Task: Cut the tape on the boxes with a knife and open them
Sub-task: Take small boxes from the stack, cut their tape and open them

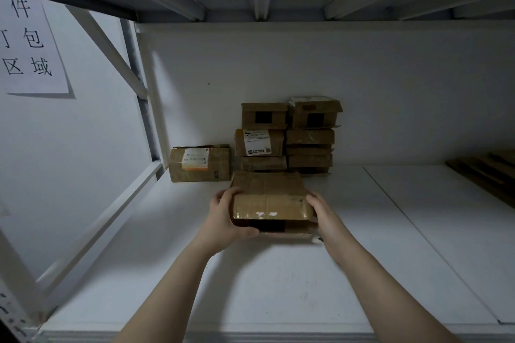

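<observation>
hands (271, 214) gripping glossy taped cardboard box (271, 198), white shelf (362, 245)

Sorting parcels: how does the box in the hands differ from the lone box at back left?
The held box is gripped at both ends by the left hand and right hand; the left box sits untouched on the shelf. The left box shows a white label with an orange edge; the held box shows none. Both are brown taped cardboard, still shut.

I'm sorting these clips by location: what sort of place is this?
Likely a parcel storeroom or packing area: labelled cardboard boxes stacked on a white metal shelf, and a paper sign on the side wall.
</observation>
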